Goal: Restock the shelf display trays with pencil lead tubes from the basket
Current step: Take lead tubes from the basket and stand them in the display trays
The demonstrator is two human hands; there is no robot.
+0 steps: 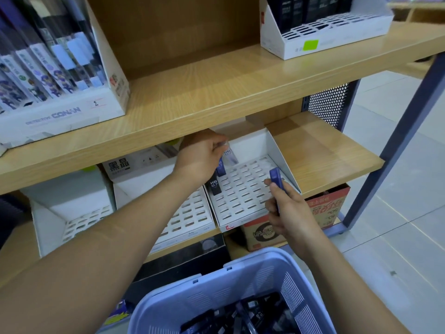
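While left hand [202,156] is pinching a clear tube [230,153] at the tray's [283,162] far-left corner, right hand [290,214] is gripping a blue tube [276,178]. Basket [243,263] is sitting nearest.

We see a bright, even indoor light with a cool bluish cast. Soft glare sits on the upper wooden shelf [216,92] and the floor tiles [397,153]. Shade gathers beneath that shelf, over the white display tray [277,150]. Our wide lens bows the shelf edges. Motion smears the clear lead tube [228,153] in the left hand [199,157]; the basket [240,283] looks soft.
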